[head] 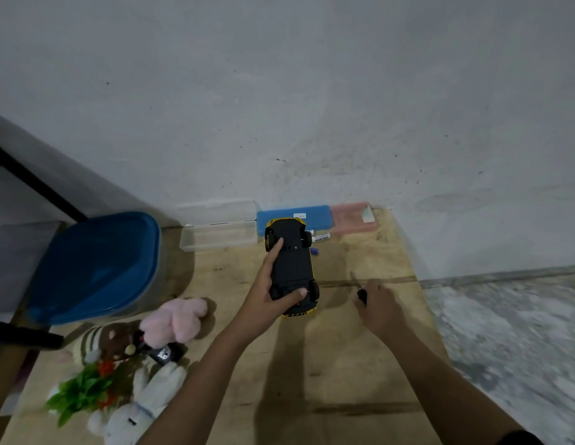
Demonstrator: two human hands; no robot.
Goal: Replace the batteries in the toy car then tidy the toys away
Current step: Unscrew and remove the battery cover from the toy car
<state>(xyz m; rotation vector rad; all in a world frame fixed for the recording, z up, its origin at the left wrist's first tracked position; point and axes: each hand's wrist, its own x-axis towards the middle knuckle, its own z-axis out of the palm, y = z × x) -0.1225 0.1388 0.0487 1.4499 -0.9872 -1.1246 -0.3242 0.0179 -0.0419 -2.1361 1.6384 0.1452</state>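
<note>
From the head camera, the left hand (273, 292) is gripping the toy car (292, 268), which is lying upside down with its black underside facing up and yellow bodywork peeking out at both ends. The thumb is pressing across the near end between the wheels, and the forefinger is stretching along the car's left edge. The car is sitting on the cardboard sheet (344, 364) that is covering the floor near the wall.

The right hand (377, 305) is closing round the dark handle of a screwdriver (358, 285), whose thin shaft is pointing away toward the wall, just right of the car.

Beyond the car, a white marker (321, 238) is lying with dark lettering on its barrel, too blurred to read for sure. Behind it, a blue case (292, 215) is carrying a small white label, unreadable from here. A clear case (219, 234) is sitting open to its left and a pink case (353, 218) to its right.

Over on the left, a blue-lidded bin (97, 268) is standing, and soft toys are piling up below it: a pink plush (180, 319), a brown striped plush (103, 343), a white plush (138, 409) and green plastic leaves (84, 391).
</note>
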